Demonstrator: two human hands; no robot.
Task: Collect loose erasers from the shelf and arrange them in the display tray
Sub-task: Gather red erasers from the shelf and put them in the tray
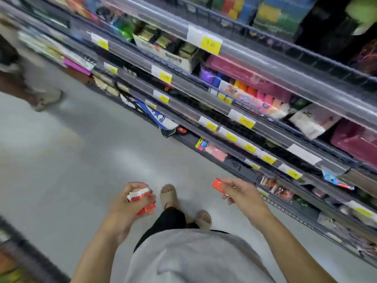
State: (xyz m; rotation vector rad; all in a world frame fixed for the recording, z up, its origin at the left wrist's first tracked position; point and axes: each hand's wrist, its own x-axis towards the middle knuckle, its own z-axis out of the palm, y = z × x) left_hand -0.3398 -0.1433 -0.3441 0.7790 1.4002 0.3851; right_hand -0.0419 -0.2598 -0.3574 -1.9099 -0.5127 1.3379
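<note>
I see my left hand (130, 201) at about 7 o'clock in the view. Its fingers curl round a small bunch of red and white erasers (140, 196), with one more red one poking out under the palm. My right hand (238, 193) is at about 5 o'clock and pinches one red eraser (218, 185) between thumb and fingers. Both hands are over the grey floor (71, 150), near my feet.

The shelves (265, 127) run from 10 o'clock down to 4 o'clock. More red packs (273, 185) sit on a low shelf just past my right hand, at about 4 o'clock. They look like the same kind, but the picture is blurry there. I cannot tell which thing is the display tray.

I think these erasers are light, small and a bit firm. Their wrappers look smooth, so they may slide. The left bunch is loose, and I guess one could slip out. I would hold each eraser by its long sides, and cup the bunch from below.
</note>
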